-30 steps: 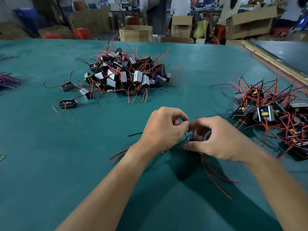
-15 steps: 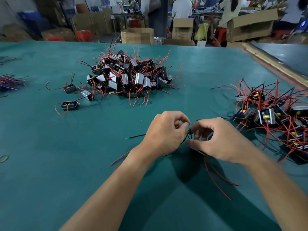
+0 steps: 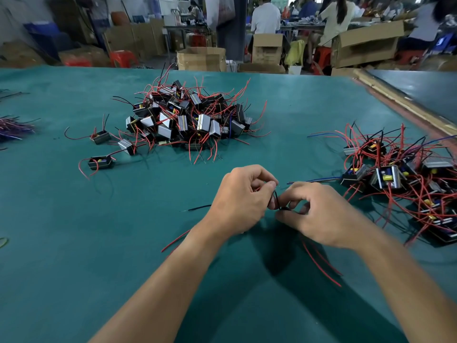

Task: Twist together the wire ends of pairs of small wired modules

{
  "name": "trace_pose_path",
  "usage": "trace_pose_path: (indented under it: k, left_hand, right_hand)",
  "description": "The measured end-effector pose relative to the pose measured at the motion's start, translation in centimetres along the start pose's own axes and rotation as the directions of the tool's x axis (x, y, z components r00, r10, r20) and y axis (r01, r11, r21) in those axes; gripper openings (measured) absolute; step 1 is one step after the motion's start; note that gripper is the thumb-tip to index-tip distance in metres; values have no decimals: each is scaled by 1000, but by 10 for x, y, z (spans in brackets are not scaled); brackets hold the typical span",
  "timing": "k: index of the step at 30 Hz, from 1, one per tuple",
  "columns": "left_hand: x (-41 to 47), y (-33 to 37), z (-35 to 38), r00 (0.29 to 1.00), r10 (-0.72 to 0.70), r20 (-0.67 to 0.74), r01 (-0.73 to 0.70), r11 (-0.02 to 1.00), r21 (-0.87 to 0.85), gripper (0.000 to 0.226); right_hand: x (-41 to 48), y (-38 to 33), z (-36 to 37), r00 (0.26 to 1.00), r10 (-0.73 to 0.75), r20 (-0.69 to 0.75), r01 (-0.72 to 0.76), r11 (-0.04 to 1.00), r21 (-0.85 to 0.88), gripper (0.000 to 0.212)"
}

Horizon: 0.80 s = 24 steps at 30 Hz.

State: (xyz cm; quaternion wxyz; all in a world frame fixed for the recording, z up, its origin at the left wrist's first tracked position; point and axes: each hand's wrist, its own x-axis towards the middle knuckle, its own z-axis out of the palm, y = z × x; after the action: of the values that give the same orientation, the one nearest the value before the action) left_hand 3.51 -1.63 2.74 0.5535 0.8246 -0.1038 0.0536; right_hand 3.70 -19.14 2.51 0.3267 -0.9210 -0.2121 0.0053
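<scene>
Two hands meet at the centre of the frame. The left hand [image 3: 237, 201] has its fingers curled and pinches the black wire ends [image 3: 277, 199] between thumb and forefinger. The right hand [image 3: 319, 214] pinches the same wire ends from the other side, fingertip to fingertip with the left. The modules these wires belong to are hidden under the hands. At least two red wires [image 3: 321, 264] trail out from under the right hand toward the lower right. One loose black wire [image 3: 197, 207] shows just left of the left hand.

There are two heaps of modules, too tangled to count. The large pile [image 3: 190, 120] sits above centre, bristling with red and black leads. The right pile [image 3: 400, 179] lies at the right edge and has a few blue leads among the red. Three stray modules lie apart to the left of the large pile: the first [image 3: 100, 137], the second [image 3: 127, 147] and the third [image 3: 100, 162]. One wire bundle [image 3: 12, 127] of purple and red strands lies at the left edge.

All of it rests on a table [image 3: 74, 231] covered in teal-green cloth. A second table [image 3: 420, 87] shows at the upper right. Beyond, across the top of the frame, are three open cardboard boxes [image 3: 200, 58], red stools [image 3: 123, 58] and several seated people [image 3: 265, 17] with their backs turned.
</scene>
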Motion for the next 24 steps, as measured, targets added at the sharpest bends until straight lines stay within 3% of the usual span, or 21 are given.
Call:
trace_pose_path:
  k: [6, 9, 11, 13, 15, 16, 18, 20, 24]
  left_hand:
    - [2, 0, 1, 1000, -10, -20, 8, 993, -118, 12]
    - [4, 3, -2, 989, -24, -146, 9, 995, -104, 16]
    - [4, 5, -7, 963, -12, -269, 6, 1000, -23, 30]
    - [2, 8, -11, 934, 69, -350, -26, 991, 128, 39]
    - [0, 10, -11, 920, 122, -372, -55, 981, 185, 42]
    - [-1, 10, -10, 923, 117, -367, -53, 982, 182, 43]
    - [-1, 9, -9, 939, 65, -337, -15, 989, 148, 45]
    - [1, 7, -9, 952, -1, -305, 33, 994, 101, 41]
    - [4, 2, -9, 963, -69, -261, 89, 994, 63, 31]
  right_hand:
    - [3, 0, -2, 997, -40, -66, 40, 999, -8, 17]
    - [4, 0, -9, 974, -50, -221, 56, 998, 19, 20]
    - [6, 4, -17, 871, -37, -491, 69, 996, 49, 23]
    - [8, 12, -30, 673, 91, -734, 26, 989, 146, 29]
    - [9, 24, -44, 492, 273, -827, 24, 945, 327, 29]
    - [9, 29, -50, 441, 355, -824, 56, 906, 420, 28]
    - [11, 40, -55, 438, 476, -763, 75, 826, 559, 25]
    - [13, 46, -54, 475, 537, -697, -29, 801, 597, 21]
    - [13, 45, -45, 487, 490, -723, -243, 871, 427, 25]
